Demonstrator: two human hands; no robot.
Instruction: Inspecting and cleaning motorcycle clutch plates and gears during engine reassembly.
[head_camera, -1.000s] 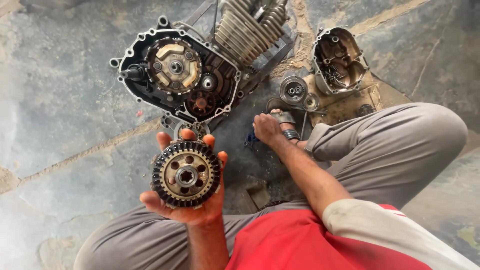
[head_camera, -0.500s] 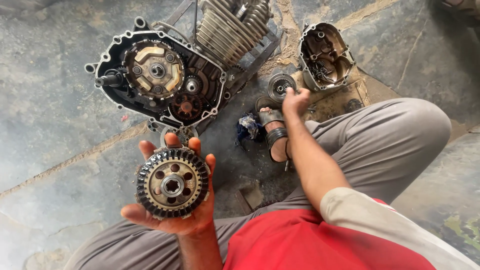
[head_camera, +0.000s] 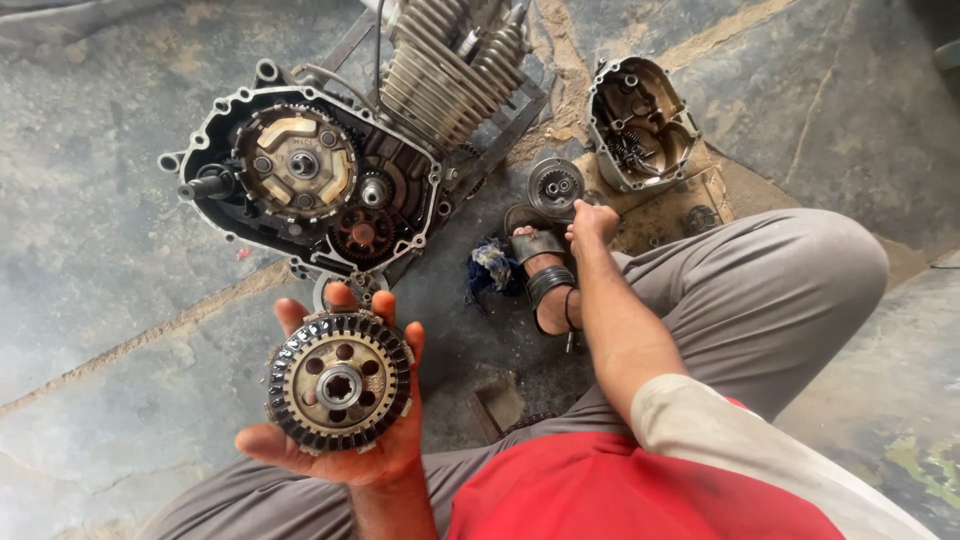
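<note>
Head view, left hand: the left hand (head_camera: 345, 440) lies palm up in front of the body, fingers spread under the clutch assembly (head_camera: 339, 381), cradling it flat so the face turns toward the camera.

Clutch assembly: a round, toothed drum resting on the open palm, dark ring of teeth round the rim, paler inner plate with a circle of holes and a bright hub in the middle; oily and worn in look.

Right hand: the right hand (head_camera: 594, 220) is stretched forward past the sandalled foot (head_camera: 545, 280), fingers curled at the edge of the small round part (head_camera: 556, 186) on the floor; whether it grips that part or only touches it cannot be told.

Small round part: a grey metal disc with a hub, lying flat just beside the removed cover (head_camera: 640, 125).

Engine: the engine (head_camera: 320, 180) lies on its side on the concrete floor (head_camera: 100, 250), side case open and facing up, so the gears and a large round plate inside are exposed; finned cylinder at the upper right of it.

Removed cover: set apart to the right, hollow side up, small loose pieces inside it.

Rag: a blue rag (head_camera: 490, 265) lies between engine and foot.
</note>
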